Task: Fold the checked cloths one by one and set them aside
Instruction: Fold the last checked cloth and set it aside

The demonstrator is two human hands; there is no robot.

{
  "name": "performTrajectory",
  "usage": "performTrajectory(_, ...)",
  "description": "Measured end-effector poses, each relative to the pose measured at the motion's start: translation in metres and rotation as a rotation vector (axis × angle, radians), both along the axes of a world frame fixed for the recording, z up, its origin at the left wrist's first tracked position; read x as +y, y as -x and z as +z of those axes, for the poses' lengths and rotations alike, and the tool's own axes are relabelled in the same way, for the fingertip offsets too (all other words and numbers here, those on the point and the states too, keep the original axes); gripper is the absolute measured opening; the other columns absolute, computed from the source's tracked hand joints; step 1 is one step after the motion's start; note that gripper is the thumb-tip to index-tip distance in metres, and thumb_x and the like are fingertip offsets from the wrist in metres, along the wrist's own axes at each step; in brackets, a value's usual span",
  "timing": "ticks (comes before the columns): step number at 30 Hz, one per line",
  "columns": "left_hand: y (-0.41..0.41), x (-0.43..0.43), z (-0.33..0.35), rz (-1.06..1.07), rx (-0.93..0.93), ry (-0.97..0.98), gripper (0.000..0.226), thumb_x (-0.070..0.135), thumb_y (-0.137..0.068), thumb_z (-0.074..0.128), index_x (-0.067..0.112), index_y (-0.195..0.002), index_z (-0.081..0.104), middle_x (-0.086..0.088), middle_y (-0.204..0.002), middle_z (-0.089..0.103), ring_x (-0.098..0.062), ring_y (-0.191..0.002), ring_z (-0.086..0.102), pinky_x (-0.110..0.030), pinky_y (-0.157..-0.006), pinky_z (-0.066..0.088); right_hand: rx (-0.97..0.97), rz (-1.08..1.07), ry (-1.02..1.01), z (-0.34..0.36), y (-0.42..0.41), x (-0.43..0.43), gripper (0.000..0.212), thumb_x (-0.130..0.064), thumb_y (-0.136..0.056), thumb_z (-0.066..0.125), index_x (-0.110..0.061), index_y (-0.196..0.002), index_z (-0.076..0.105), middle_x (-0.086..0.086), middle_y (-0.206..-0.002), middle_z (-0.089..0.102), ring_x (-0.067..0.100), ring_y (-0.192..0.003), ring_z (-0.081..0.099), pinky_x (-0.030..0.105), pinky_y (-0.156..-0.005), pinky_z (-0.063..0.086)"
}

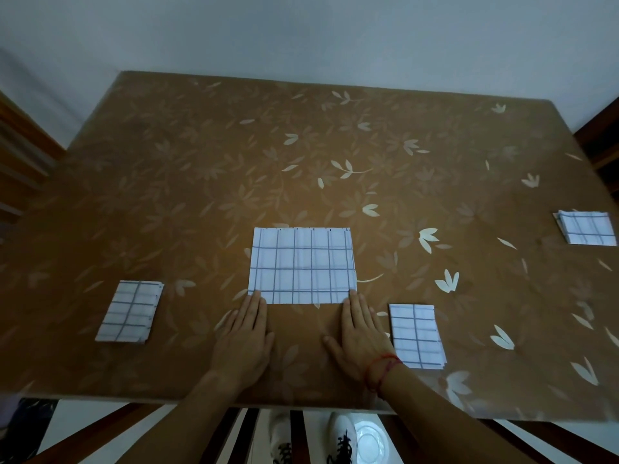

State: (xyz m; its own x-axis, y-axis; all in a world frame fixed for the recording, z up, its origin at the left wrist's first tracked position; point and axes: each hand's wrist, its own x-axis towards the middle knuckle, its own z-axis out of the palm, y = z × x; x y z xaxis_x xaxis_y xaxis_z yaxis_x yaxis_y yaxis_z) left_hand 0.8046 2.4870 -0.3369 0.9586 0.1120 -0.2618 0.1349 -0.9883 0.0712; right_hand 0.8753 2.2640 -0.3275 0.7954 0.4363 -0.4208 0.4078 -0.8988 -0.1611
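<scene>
A white cloth with a dark checked grid [302, 265] lies flat in the middle of the table, folded into a wide rectangle. My left hand [244, 338] rests palm down, fingertips touching the cloth's near left corner. My right hand [360, 333] lies flat too, fingertips on the near right corner, a red string at the wrist. Neither hand grips anything. Small folded checked cloths lie in three places: one stack at the left [130, 312], one beside my right wrist [416, 334], one at the far right edge [587, 227].
The table [201, 169] has a brown covering with a pale leaf pattern. Its near edge runs just under my forearms. Wooden chair parts stand at the left [23, 152] and right [603, 142]. Below the edge I see white shoes [341, 437] on the floor.
</scene>
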Motion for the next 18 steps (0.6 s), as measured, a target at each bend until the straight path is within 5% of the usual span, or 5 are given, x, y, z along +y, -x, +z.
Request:
performTrajectory(4, -0.002, 0.0, -0.001, 0.02, -0.024, 0.044, 0.066, 0.043, -0.092, 0.021, 0.004, -0.14, 0.044, -0.012, -0.149, 0.039, -0.024, -0.139, 0.033, -0.036, -0.108, 0.028, 0.026, -0.021, -0.006, 0.007, -0.004, 0.001, 0.11, -0.072, -0.069, -0.019, -0.002, -0.151, -0.002, 0.015, -0.16, -0.009, 0.028, -0.148, -0.007, 0.037, -0.117, -0.005)
performTrajectory(9, -0.013, -0.005, 0.007, 0.097, -0.083, 0.214, 0.07, 0.044, -0.091, 0.016, 0.005, -0.145, 0.035, -0.01, -0.154, 0.029, -0.02, -0.145, 0.019, -0.032, -0.116, 0.013, -0.024, -0.057, -0.011, 0.02, -0.019, 0.005, 0.069, -0.054, -0.096, 0.03, -0.01, -0.149, 0.023, 0.01, -0.156, 0.022, 0.029, -0.14, 0.025, 0.048, -0.116, 0.016)
performTrajectory(14, -0.035, -0.021, 0.015, -0.018, -0.159, 0.2, 0.053, 0.035, -0.093, 0.033, 0.007, -0.136, 0.05, -0.011, -0.148, 0.041, -0.023, -0.139, 0.034, -0.032, -0.11, 0.016, 0.003, -0.246, -0.18, 0.029, -0.043, 0.012, 0.051, -0.047, -0.092, 0.043, -0.019, -0.134, 0.044, 0.006, -0.132, 0.049, 0.029, -0.118, 0.046, 0.044, -0.1, 0.04)
performTrajectory(18, -0.05, -0.036, 0.012, -0.082, -0.094, 0.279, 0.052, 0.034, -0.1, 0.031, 0.012, -0.148, 0.031, -0.007, -0.159, 0.018, -0.02, -0.147, 0.009, -0.031, -0.116, 0.007, 0.064, -0.384, -0.262, 0.033, -0.066, 0.017, 0.046, -0.04, -0.091, 0.049, -0.013, -0.129, 0.049, 0.011, -0.129, 0.051, 0.031, -0.116, 0.048, 0.041, -0.101, 0.041)
